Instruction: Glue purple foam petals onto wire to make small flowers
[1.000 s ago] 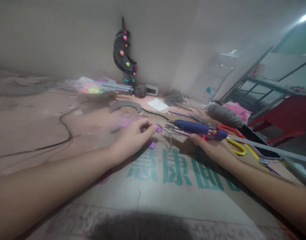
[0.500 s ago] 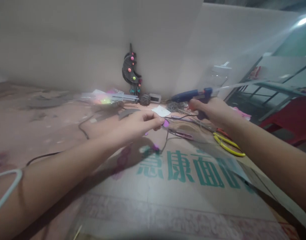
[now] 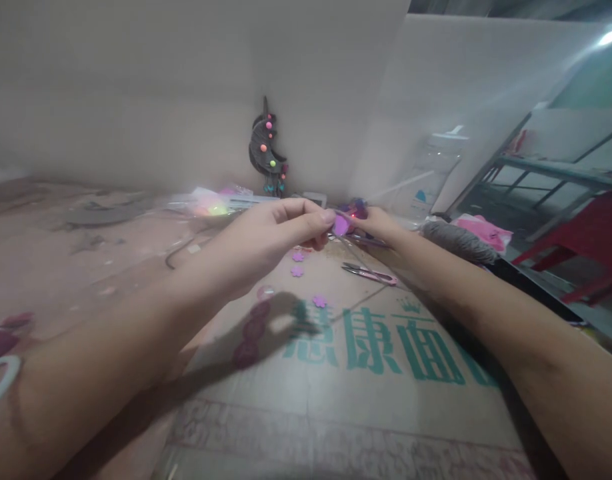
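Between the thumb and forefinger of my left hand (image 3: 296,227) is a small purple flower (image 3: 342,225). A thin dark cord (image 3: 359,253) runs at the flower and trails down to the right. Just behind it, my right hand (image 3: 373,223) is closed around a dark blue glue gun (image 3: 357,205), largely hidden by the hands, with a small red light showing. Its nozzle tip is hidden, so I cannot tell whether it touches the flower. Below my left hand, several loose purple flowers (image 3: 319,301) lie on the printed board (image 3: 306,393), near pink-handled thread snips (image 3: 371,273).
A dark crescent ornament with coloured balls (image 3: 264,143) leans on the back wall. Plastic packets (image 3: 216,202) lie at the back left. Right of my forearm are a grey yarn skein (image 3: 459,241), a pink bag (image 3: 481,231) and a clear bottle (image 3: 436,173). A red stool (image 3: 581,233) stands beyond.
My right hand has moved left with the glue gun, up to the purple flower. My left hand has risen slightly. The view has shifted, bringing the loose flowers and snips into clearer sight.
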Demonstrator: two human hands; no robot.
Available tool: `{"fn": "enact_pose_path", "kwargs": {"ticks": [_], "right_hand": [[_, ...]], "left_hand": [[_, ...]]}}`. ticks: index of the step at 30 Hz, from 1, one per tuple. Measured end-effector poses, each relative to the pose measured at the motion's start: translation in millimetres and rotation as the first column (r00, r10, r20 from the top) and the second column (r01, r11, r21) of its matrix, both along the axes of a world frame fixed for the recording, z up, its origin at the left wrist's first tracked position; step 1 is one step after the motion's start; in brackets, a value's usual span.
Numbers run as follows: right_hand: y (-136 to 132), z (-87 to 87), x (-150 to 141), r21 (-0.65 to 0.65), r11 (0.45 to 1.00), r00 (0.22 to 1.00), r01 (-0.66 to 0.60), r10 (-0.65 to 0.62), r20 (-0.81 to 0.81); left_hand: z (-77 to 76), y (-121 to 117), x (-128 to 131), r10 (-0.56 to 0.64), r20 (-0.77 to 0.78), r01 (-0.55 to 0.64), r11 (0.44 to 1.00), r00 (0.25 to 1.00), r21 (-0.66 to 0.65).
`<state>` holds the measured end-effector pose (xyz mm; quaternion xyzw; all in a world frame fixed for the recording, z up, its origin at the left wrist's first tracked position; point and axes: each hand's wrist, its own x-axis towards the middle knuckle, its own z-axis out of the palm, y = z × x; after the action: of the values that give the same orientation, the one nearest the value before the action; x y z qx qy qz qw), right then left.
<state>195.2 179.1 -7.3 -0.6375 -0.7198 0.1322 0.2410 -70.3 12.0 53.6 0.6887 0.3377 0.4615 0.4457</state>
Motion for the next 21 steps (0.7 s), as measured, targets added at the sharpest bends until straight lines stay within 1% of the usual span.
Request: {"fn": "enact_pose_path", "kwargs": {"ticks": [4,8,13,16,21], "right_hand": [[3,4.8,11,-0.017,1.0,1.0,-0.01,0.01,0.004],[-2,5.4,19,-0.008,0.999,0.999,-0.041,0.041,0.018],[-3,-2.6,25,0.069,0.997,0.998,-0.025,0.022,0.054],[1,-7.4,26,0.115,0.993,0.996,-0.04,0.031,0.083],[2,-16.7,25,0.134,0.989,0.995,-0.056,0.045,0.086]], "left_hand": [[-1.3,3,-1,0.038,-0.026,-0.038,0.999,0.999,-0.003],[-1.4,4,-3,0.055,-0.046,-0.056,0.998,0.997,-0.014],[-2.2,3,-2,0.056,-0.063,-0.056,0.998,0.996,0.003],[-2.8,3,-2,0.061,-0.08,-0.061,0.998,0.995,0.007],[-3.1,4,-2,0.045,-0.074,-0.044,0.999,0.996,0.016]]}}
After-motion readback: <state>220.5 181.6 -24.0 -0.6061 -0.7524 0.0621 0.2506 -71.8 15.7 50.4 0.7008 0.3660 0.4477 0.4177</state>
